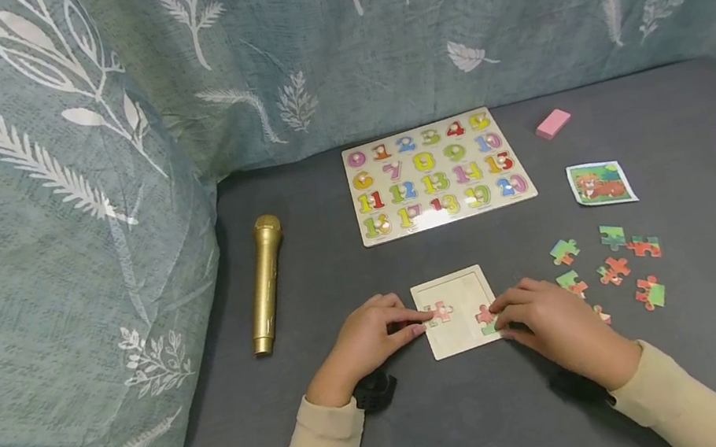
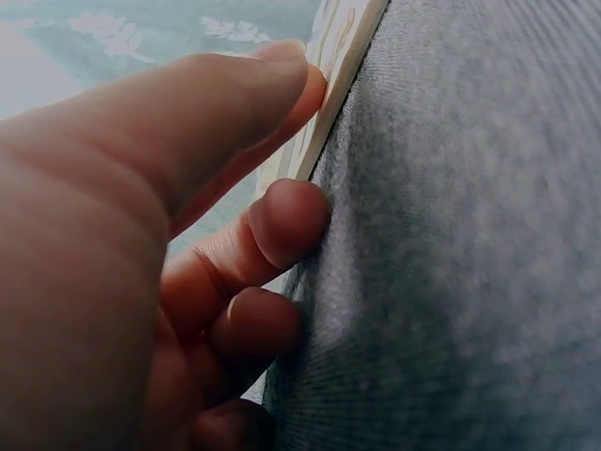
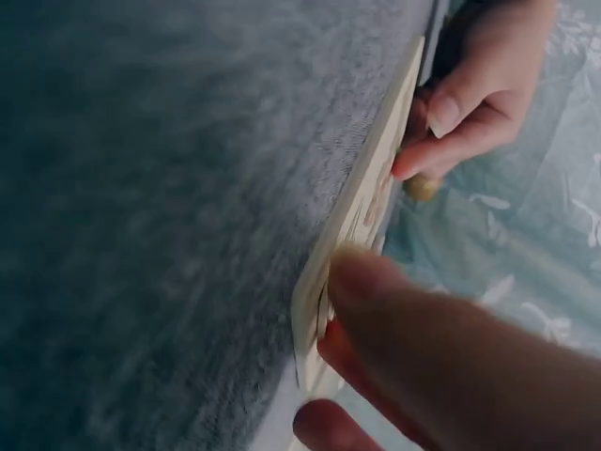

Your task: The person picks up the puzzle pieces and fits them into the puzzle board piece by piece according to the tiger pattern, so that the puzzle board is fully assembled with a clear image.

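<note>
A square wooden puzzle tray (image 1: 451, 283) lies on the table between both hands. Inside it, a red-and-green jigsaw piece (image 1: 443, 311) sits at the left, and another jigsaw piece (image 1: 484, 315), red over green, at the lower right. My left hand (image 1: 369, 337) is at the tray's left edge, its extended index fingertip touching the left piece and the thumb by the rim. In the left wrist view, that hand's other fingers (image 2: 291, 221) bend loosely beside the rim. My right hand (image 1: 551, 321) pinches the right piece at the tray's right edge, fingertips partly covering it.
Several loose jigsaw pieces (image 1: 614, 269) lie to the right, some beside the right hand. Behind them are a small fox picture card (image 1: 601, 184) and a pink block (image 1: 553, 123). A number puzzle board (image 1: 419, 225) lies at the back; a gold microphone (image 1: 266, 287) is at left.
</note>
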`<action>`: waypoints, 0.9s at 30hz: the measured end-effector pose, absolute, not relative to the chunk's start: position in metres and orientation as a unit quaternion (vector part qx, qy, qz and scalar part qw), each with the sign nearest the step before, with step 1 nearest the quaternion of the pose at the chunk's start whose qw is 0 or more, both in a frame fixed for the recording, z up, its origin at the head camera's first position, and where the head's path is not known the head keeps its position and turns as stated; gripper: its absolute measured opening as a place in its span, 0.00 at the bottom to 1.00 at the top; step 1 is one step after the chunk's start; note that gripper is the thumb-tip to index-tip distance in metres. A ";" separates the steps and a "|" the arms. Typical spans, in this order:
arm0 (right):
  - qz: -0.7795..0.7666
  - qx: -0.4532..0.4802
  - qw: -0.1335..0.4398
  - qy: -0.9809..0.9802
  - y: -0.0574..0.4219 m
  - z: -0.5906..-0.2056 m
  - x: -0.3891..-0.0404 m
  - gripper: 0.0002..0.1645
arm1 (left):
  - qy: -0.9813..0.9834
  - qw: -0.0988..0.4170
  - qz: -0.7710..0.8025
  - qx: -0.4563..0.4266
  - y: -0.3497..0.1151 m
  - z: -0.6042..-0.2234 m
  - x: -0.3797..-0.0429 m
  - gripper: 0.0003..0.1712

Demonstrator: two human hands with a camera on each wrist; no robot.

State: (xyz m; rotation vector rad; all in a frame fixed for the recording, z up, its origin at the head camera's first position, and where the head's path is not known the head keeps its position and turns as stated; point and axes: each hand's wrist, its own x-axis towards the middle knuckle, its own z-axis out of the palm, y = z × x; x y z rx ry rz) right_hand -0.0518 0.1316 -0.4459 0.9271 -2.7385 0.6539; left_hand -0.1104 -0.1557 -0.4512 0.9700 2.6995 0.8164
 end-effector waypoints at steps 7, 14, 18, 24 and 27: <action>0.190 0.342 0.095 -0.915 0.131 -0.447 -0.051 0.13 | 0.903 0.074 0.274 0.322 -0.158 -0.450 -0.111 0.13; 0.157 0.348 0.084 -0.921 0.134 -0.446 -0.049 0.23 | 0.903 0.072 0.271 0.326 -0.155 -0.451 -0.112 0.13; 0.156 0.355 0.065 -0.919 0.142 -0.442 -0.048 0.23 | 0.902 0.073 0.273 0.326 -0.154 -0.451 -0.113 0.13; 0.186 0.292 0.089 -0.934 0.172 -0.436 -0.055 0.19 | 0.905 0.083 0.275 0.313 -0.157 -0.450 -0.109 0.13; 0.182 0.210 0.079 -0.957 0.193 -0.432 -0.056 0.22 | 0.904 0.083 0.273 0.319 -0.157 -0.449 -0.109 0.13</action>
